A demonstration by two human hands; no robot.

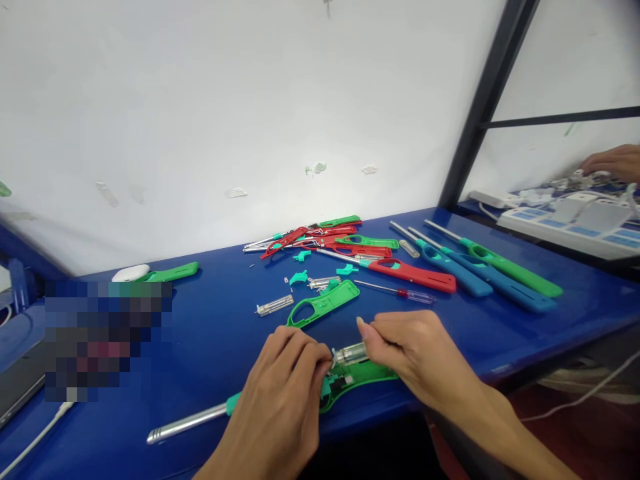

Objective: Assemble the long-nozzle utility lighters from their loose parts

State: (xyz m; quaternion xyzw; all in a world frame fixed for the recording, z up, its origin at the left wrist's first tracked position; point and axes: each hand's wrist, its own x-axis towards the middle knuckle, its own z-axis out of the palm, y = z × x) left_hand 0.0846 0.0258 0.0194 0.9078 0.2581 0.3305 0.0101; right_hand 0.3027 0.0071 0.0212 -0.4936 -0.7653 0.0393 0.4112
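Note:
A green lighter half-shell [360, 379] with a long silver metal tube [185, 423] lies at the near edge of the blue table [210, 333]. My left hand [285, 393] is closed, fingers pressing on the shell's middle. My right hand [415, 353] pinches a small clear gas tank [350, 353] sitting in the shell. Just beyond lies a second green half-shell [325, 303], open side up.
Several red and green lighter shells [340, 240] and small teal parts [300, 277] are piled at mid-table. A red-handled screwdriver [400, 292] and finished red, blue and green lighters [480, 270] lie right. Another person's hand [613, 162] works at far right near power strips [570, 227].

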